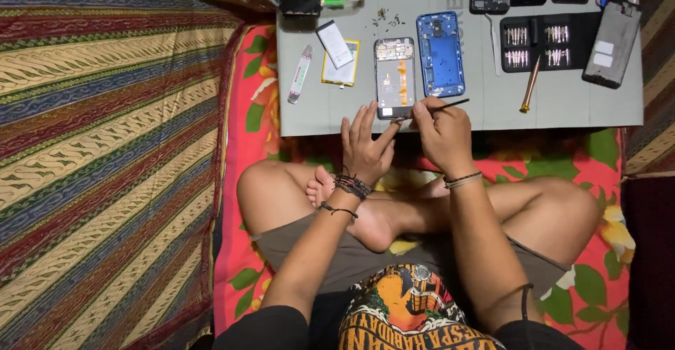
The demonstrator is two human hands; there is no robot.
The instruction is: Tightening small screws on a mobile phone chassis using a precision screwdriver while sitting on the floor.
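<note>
Hands are meeting at the near edge of a grey work board (309, 111); the left hand (365, 146) is resting with fingers spread wide, its index fingertip pressing beside the lower corner of an opened phone body (394, 77), holding nothing; the right hand (439, 133) is pinching a thin dark tool (450, 104) between thumb and fingers, the tool's tip pointing down toward that same lower edge of the phone. The opened phone is lying flat on the board, innards up, just left of a blue rear cover (441, 53); a yellow-edged battery (342, 69) with a white slip on it is lying further left, and a slim white strip (300, 74) beyond that. A gold-handled screwdriver (529, 83) is lying to the right, beside a black bit case (545, 44) and a grey phone shell (613, 41) tilted at the board's corner; small loose bits are scattered above the phone, too small to tell apart. The person is sitting cross-legged on a flowered cloth (598, 160). By my judgement the step in hand is fine work at the phone's bottom edge, prying or picking at a small part; the next move is calling for a steady, light touch with the tip while the left fingers are keeping the body from sliding.
</note>
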